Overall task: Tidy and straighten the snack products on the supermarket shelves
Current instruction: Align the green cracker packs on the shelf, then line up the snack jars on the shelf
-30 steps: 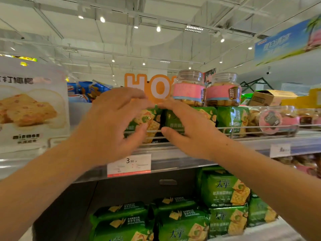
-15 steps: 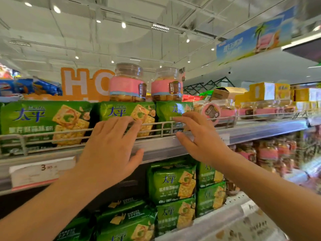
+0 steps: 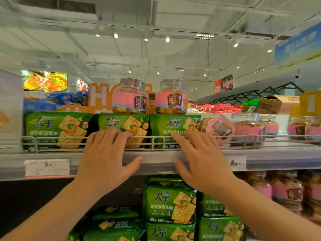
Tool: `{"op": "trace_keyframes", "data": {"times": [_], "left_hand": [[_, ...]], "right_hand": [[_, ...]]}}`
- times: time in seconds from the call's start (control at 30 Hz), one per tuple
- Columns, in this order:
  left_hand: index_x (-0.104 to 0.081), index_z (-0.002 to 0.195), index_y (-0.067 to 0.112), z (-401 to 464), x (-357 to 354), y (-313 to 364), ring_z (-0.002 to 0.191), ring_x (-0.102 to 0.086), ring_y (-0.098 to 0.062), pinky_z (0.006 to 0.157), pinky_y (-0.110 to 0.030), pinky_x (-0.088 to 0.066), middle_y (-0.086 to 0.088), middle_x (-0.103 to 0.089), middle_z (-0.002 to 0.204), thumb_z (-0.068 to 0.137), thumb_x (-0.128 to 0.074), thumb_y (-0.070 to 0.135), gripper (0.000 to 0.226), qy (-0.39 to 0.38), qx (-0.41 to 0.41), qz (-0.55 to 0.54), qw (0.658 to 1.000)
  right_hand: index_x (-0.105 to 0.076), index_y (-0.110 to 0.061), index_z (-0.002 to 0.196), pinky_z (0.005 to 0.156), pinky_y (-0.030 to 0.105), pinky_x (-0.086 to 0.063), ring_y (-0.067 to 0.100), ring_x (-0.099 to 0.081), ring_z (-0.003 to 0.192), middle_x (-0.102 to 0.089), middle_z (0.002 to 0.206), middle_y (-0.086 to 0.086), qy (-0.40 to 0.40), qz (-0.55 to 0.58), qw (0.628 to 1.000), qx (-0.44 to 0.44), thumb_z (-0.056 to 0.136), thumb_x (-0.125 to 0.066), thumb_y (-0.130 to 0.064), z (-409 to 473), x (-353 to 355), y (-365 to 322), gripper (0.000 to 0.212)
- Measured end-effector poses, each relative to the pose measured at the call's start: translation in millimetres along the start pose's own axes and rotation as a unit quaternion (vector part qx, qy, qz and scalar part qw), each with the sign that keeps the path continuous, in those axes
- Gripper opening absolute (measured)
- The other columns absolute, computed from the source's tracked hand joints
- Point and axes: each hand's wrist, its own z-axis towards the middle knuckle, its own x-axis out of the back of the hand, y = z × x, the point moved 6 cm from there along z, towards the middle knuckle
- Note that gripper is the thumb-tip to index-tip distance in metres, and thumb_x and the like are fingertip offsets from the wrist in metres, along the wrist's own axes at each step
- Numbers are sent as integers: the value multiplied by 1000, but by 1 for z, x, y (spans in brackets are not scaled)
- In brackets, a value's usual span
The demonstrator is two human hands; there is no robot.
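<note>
Running across your whole view is the long grey metal shelf (image 3: pixel 271 161), edged with a low white wire rail (image 3: pixel 57 137) along its front. Behind that rail stand three green foil cracker packs side by side: the left green pack (image 3: pixel 57 126), the middle green pack (image 3: pixel 124 121) and the right green pack (image 3: pixel 173 124), all upright and facing you, touching edge to edge. On top of the middle and right packs sit two clear plastic jars with pink labels (image 3: pixel 129 96), upright and just beside each other. Right of the packs, a tipped jar with a pink label (image 3: pixel 219 127) lies on its side against the right pack, and more pink-banded tubs (image 3: pixel 248 126) stand further along. Below, the lower shelf holds stacked green cracker packs (image 3: pixel 169 204) and blurred pink-labelled jars (image 3: pixel 286 192).

Your left hand (image 3: pixel 106 160) is spread wide, fingers draped over the rail and touching the face of the middle pack, thumb out under the shelf lip. Your right hand (image 3: pixel 199 160) is likewise wide and flat, fingertips over the rail on the right pack, gripping nothing. A white price tag (image 3: pixel 46 166) sits on the shelf edge at left, and a smaller price label (image 3: pixel 238 163) at right.
</note>
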Motion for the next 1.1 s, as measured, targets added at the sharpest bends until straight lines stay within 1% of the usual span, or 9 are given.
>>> {"op": "trace_keyframes", "data": {"times": [0.23, 0.37, 0.47, 0.57, 0.67, 0.8, 0.9, 1.03, 1.1], "left_hand": [[-64, 112, 14, 7, 10, 2, 96, -59, -26, 84, -43, -47, -1, -60, 103, 79, -45, 60, 59, -38, 11, -46, 998], [-57, 122, 21, 54, 30, -13, 104, -48, -11, 89, -32, -37, 6, -54, 110, 84, -48, 52, 50, 4, 6, -116, 993], [-47, 135, 31, 111, 30, -38, 118, -39, -19, 97, -32, -29, 2, -40, 119, 84, -64, 43, 55, -3, 92, -185, 978], [-39, 140, 44, 144, 6, -58, 124, -44, -31, 104, -38, -38, -11, -36, 138, 84, -67, 45, 63, -75, 197, -247, 946], [-52, 123, 45, 151, -15, -58, 105, -59, -21, 86, -36, -51, -3, -55, 127, 82, -68, 50, 45, -116, 222, -359, 899], [-52, 92, 40, 156, -23, -57, 76, -64, -6, 57, -23, -45, 13, -61, 89, 77, -74, 53, 30, -88, 208, -417, 880], [-52, 92, 35, 160, -23, -60, 73, -63, -5, 52, -20, -45, 11, -60, 89, 75, -76, 52, 33, -62, 221, -421, 877], [-55, 95, 27, 163, -24, -64, 80, -65, -13, 62, -29, -53, 5, -61, 95, 72, -79, 52, 42, -40, 246, -433, 866], [-55, 93, 27, 163, -26, -64, 77, -65, -13, 58, -28, -52, 6, -61, 94, 72, -79, 51, 40, -33, 243, -430, 869]], "right_hand": [[-46, -23, 143, 100, 42, -39, 26, -51, 115, -56, 123, 2, 0, 10, 1000, 12, 87, -51, -47, 1, 0, 0, 61], [-56, -25, 131, 92, 30, -36, 14, -49, 111, -55, 122, -5, 28, 123, 992, -20, 89, -43, -56, 30, 25, 16, 54], [-53, -24, 129, 91, 32, -40, 12, -48, 113, -51, 129, -2, 85, 192, 974, -86, 90, -51, -52, 79, 48, 37, 48], [-44, -26, 137, 92, 35, -43, 19, -51, 116, -48, 136, 1, 74, 268, 945, -169, 88, -60, -50, 125, 49, 55, 57], [-37, -27, 143, 85, 32, -44, 20, -55, 105, -50, 137, 8, 17, 333, 915, -227, 87, -60, -54, 152, 34, 63, 66], [-48, -26, 133, 81, 36, -57, 17, -67, 90, -60, 125, 2, -23, 435, 868, -238, 83, -66, -52, 165, 17, 65, 59], [-51, -25, 115, 76, 38, -60, 17, -71, 82, -67, 104, 0, -28, 450, 862, -232, 78, -71, -52, 169, 11, 69, 50], [-51, -30, 100, 72, 36, -60, 17, -73, 79, -69, 98, 0, -15, 475, 850, -226, 74, -74, -52, 169, 7, 73, 42], [-52, -31, 96, 65, 31, -60, 13, -73, 73, -69, 96, -1, 6, 483, 847, -221, 75, -76, -50, 169, 7, 72, 38]]}}
